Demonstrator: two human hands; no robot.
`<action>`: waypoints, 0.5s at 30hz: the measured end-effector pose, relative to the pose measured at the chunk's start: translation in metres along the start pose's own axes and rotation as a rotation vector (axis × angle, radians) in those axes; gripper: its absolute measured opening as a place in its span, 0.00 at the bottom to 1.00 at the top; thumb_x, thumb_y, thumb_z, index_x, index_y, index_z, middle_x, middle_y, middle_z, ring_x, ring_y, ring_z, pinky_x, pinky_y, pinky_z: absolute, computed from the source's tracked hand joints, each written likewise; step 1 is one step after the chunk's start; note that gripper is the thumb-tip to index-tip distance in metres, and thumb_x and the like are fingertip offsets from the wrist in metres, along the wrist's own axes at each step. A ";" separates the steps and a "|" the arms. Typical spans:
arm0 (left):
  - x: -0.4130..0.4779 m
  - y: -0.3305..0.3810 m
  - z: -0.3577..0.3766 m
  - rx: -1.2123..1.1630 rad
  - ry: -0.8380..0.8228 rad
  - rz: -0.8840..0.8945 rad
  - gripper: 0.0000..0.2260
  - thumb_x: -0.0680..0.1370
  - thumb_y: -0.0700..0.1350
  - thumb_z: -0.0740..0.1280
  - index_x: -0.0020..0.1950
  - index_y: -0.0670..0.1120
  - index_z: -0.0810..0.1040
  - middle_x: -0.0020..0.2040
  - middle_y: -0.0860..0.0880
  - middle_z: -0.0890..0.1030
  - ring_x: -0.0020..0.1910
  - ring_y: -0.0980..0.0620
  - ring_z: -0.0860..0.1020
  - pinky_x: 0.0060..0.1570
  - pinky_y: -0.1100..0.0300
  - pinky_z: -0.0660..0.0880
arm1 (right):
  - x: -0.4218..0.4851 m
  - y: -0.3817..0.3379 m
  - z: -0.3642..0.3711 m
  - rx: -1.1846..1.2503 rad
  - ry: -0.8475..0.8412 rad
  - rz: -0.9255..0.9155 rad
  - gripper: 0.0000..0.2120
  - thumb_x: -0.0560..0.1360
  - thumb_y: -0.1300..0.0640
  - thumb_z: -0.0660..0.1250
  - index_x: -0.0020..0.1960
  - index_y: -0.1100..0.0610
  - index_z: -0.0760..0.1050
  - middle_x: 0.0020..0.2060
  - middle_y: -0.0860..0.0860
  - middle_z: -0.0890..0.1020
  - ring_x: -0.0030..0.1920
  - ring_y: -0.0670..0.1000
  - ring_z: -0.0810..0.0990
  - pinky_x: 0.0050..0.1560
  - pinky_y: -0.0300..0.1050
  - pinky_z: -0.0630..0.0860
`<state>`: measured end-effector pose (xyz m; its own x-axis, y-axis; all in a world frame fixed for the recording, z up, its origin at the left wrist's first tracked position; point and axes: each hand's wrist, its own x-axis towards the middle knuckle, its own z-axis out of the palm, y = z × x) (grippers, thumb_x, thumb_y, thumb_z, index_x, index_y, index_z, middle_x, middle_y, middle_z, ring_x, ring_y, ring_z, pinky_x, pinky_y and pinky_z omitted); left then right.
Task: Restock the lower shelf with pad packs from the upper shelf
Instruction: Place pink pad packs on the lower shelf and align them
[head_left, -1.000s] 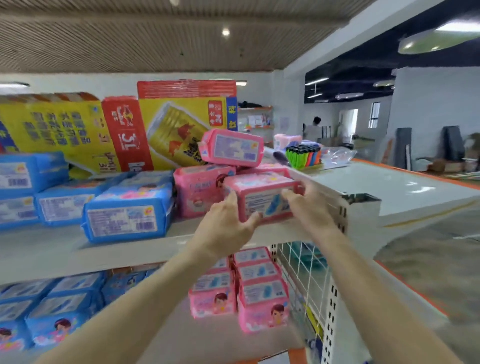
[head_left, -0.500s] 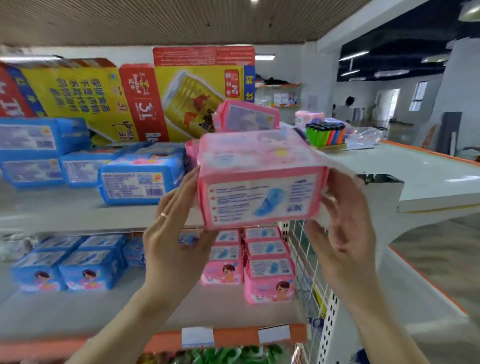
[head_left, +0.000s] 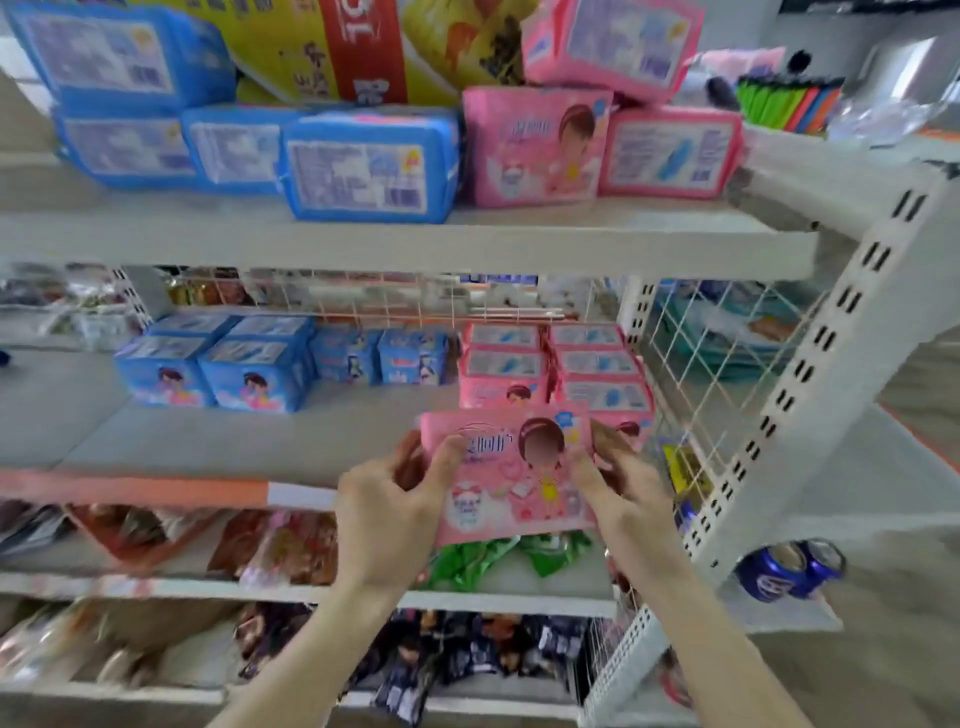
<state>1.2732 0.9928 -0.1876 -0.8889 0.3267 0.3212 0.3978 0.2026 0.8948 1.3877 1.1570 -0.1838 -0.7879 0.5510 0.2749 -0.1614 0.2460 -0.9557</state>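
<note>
A pink pad pack (head_left: 511, 475) with a cartoon girl on its front is held upright at the front edge of the lower shelf (head_left: 218, 447). My left hand (head_left: 395, 499) grips its left end and my right hand (head_left: 621, 480) grips its right end. Right behind it, rows of pink pad packs (head_left: 556, 364) stand at the shelf's right end. On the upper shelf (head_left: 519, 244) lie more pink packs (head_left: 535, 148) on the right and blue packs (head_left: 369, 166) to their left.
Blue pad packs (head_left: 218, 366) fill the left and middle of the lower shelf. A white wire grid (head_left: 711, 358) and a perforated upright (head_left: 810, 374) close the right side. Snack bags (head_left: 291, 551) lie on shelves below. Blue cans (head_left: 784, 569) sit low right.
Both hands have brought the pink pack down from the upper shelf to the front of the lower shelf and turned its printed face toward me. The view has tilted downward.
</note>
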 end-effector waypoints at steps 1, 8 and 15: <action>0.001 -0.010 0.000 0.048 -0.004 -0.033 0.28 0.74 0.69 0.65 0.38 0.43 0.82 0.27 0.46 0.78 0.26 0.48 0.74 0.29 0.51 0.71 | -0.003 0.008 0.007 0.005 0.013 0.045 0.09 0.79 0.51 0.63 0.56 0.47 0.79 0.45 0.40 0.84 0.44 0.43 0.83 0.44 0.34 0.76; 0.008 -0.049 -0.025 0.415 -0.111 -0.139 0.25 0.82 0.59 0.60 0.29 0.47 0.64 0.24 0.51 0.68 0.26 0.50 0.68 0.27 0.57 0.60 | -0.021 0.048 0.060 -0.046 0.088 0.317 0.17 0.83 0.52 0.60 0.39 0.44 0.81 0.25 0.44 0.74 0.28 0.44 0.71 0.38 0.47 0.69; 0.011 -0.083 -0.063 0.469 -0.067 0.204 0.20 0.81 0.61 0.57 0.44 0.49 0.80 0.21 0.55 0.67 0.20 0.53 0.68 0.21 0.64 0.57 | -0.040 0.043 0.103 0.007 0.020 0.327 0.18 0.83 0.53 0.61 0.39 0.61 0.78 0.37 0.66 0.81 0.46 0.46 0.84 0.58 0.40 0.76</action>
<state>1.2156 0.9215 -0.2390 -0.7723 0.4583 0.4400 0.6342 0.5161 0.5756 1.3511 1.0633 -0.2467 -0.7866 0.6158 -0.0452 0.0946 0.0478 -0.9944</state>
